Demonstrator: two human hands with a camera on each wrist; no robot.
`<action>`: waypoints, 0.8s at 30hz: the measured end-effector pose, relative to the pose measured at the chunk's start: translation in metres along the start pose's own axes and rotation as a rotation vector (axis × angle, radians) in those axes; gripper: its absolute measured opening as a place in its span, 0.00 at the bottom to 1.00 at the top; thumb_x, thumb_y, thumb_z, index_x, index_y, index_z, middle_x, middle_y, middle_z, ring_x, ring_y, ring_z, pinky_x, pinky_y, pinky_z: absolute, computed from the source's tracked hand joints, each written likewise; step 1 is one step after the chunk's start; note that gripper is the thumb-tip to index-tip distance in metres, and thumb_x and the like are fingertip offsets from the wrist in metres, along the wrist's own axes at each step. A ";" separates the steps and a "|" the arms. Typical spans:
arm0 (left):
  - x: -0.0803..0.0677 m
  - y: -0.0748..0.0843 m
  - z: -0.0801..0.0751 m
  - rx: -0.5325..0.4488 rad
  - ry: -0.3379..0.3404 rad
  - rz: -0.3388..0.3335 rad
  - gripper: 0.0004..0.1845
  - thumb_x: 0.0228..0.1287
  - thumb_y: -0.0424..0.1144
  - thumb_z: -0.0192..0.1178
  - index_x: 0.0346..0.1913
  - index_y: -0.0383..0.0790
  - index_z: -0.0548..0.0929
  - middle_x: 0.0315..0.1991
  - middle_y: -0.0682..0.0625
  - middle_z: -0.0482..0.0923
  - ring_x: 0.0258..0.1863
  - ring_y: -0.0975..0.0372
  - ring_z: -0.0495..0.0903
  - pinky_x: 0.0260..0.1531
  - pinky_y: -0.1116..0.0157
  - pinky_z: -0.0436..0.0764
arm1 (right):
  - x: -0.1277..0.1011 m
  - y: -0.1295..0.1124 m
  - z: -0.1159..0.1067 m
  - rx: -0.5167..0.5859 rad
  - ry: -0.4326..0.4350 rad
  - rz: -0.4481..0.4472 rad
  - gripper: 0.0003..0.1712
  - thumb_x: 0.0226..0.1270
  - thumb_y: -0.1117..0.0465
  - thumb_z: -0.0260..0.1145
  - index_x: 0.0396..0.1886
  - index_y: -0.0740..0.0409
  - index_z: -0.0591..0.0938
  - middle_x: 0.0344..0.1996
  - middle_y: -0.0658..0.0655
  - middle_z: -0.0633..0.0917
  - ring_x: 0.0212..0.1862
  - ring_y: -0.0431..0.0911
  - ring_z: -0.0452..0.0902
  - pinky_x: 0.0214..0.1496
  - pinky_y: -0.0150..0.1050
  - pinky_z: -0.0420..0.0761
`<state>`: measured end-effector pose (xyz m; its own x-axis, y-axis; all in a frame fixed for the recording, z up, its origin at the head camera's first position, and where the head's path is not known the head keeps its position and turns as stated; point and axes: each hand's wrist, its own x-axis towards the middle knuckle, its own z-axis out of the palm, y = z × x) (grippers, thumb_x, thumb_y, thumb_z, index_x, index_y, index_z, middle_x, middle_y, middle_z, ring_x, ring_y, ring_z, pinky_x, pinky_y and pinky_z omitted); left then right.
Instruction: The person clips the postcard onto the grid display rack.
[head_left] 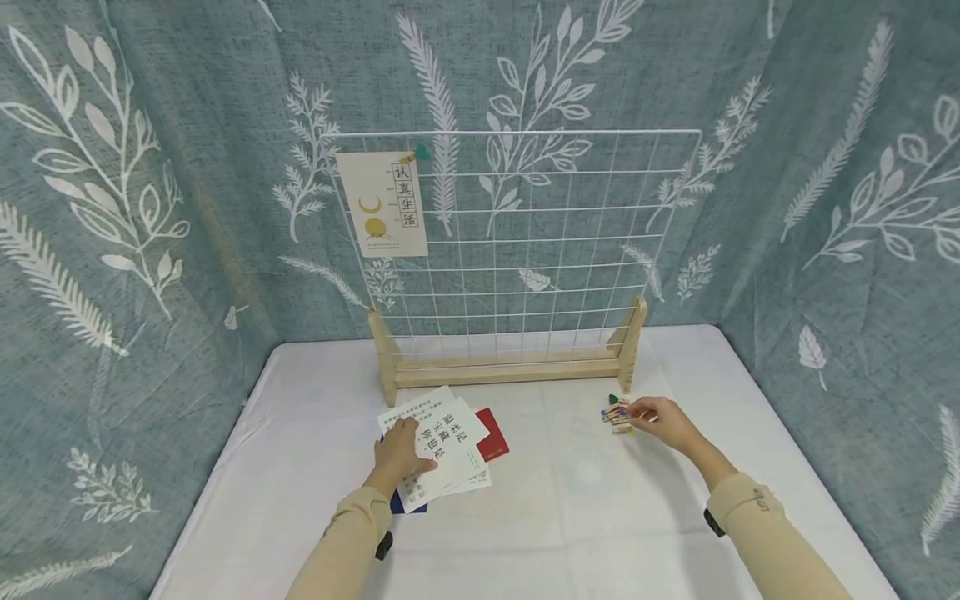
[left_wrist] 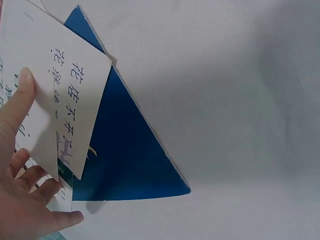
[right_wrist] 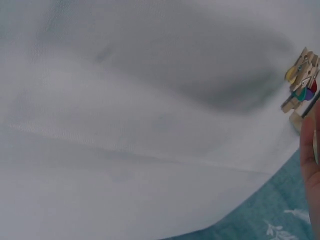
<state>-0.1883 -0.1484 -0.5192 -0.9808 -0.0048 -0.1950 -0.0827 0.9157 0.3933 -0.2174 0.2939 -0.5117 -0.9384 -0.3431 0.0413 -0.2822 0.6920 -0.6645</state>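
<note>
My left hand (head_left: 397, 454) lies over a fanned stack of printed cards on the table. Its thumb (left_wrist: 22, 95) is on the face of a white card with green characters (head_left: 450, 433), and the other fingers curl at that card's edge, pinching it. Beneath sit another white card (left_wrist: 82, 100) and a blue card (left_wrist: 135, 145); a red card (head_left: 491, 435) sticks out to the right. Over at the right, my right hand (head_left: 663, 421) has bent fingertips right at a small pile of wooden clothespins (head_left: 617, 417) with coloured decorations. Whether it pinches one I cannot tell.
A white wire grid panel (head_left: 525, 242) stands behind on a wooden base (head_left: 510, 371). A cream card with characters and a moon (head_left: 382, 204) hangs at its upper left from a clothespin (head_left: 407, 157). Patterned grey-green curtains (head_left: 112, 208) surround the white table (head_left: 570, 517).
</note>
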 end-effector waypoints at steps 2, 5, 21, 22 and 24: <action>0.000 0.001 0.000 0.004 -0.006 -0.008 0.43 0.39 0.43 0.77 0.59 0.30 0.69 0.52 0.35 0.73 0.53 0.43 0.73 0.59 0.36 0.63 | -0.002 0.001 0.000 0.000 0.004 0.003 0.08 0.59 0.72 0.63 0.38 0.73 0.81 0.32 0.64 0.84 0.33 0.44 0.78 0.35 0.31 0.79; 0.000 0.000 0.002 0.003 -0.012 -0.026 0.44 0.40 0.44 0.77 0.60 0.32 0.68 0.54 0.36 0.73 0.56 0.43 0.72 0.62 0.33 0.56 | -0.004 0.003 0.000 0.002 0.004 -0.002 0.08 0.59 0.73 0.63 0.38 0.73 0.81 0.33 0.64 0.84 0.33 0.45 0.78 0.35 0.32 0.79; -0.007 0.008 0.003 -0.061 0.120 0.012 0.46 0.37 0.38 0.78 0.62 0.31 0.65 0.51 0.34 0.76 0.56 0.40 0.73 0.61 0.27 0.39 | -0.007 0.008 0.002 -0.001 0.007 0.039 0.09 0.58 0.73 0.63 0.39 0.74 0.81 0.33 0.65 0.84 0.34 0.48 0.78 0.36 0.31 0.79; -0.007 0.009 0.003 -0.058 0.128 0.016 0.46 0.37 0.37 0.78 0.62 0.31 0.65 0.50 0.34 0.76 0.56 0.39 0.73 0.61 0.27 0.41 | -0.007 0.008 0.003 0.003 0.006 0.043 0.09 0.58 0.73 0.63 0.39 0.74 0.81 0.33 0.65 0.84 0.34 0.48 0.78 0.36 0.31 0.79; -0.008 0.009 0.003 -0.053 0.142 0.023 0.46 0.37 0.37 0.78 0.62 0.31 0.65 0.50 0.34 0.77 0.55 0.39 0.73 0.61 0.28 0.43 | -0.007 0.008 0.004 0.006 0.004 0.050 0.09 0.58 0.73 0.63 0.39 0.73 0.81 0.33 0.65 0.84 0.34 0.48 0.79 0.37 0.31 0.79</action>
<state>-0.1809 -0.1393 -0.5169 -0.9973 -0.0443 -0.0581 -0.0655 0.8939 0.4434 -0.2125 0.2996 -0.5203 -0.9522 -0.3053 0.0106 -0.2333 0.7046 -0.6702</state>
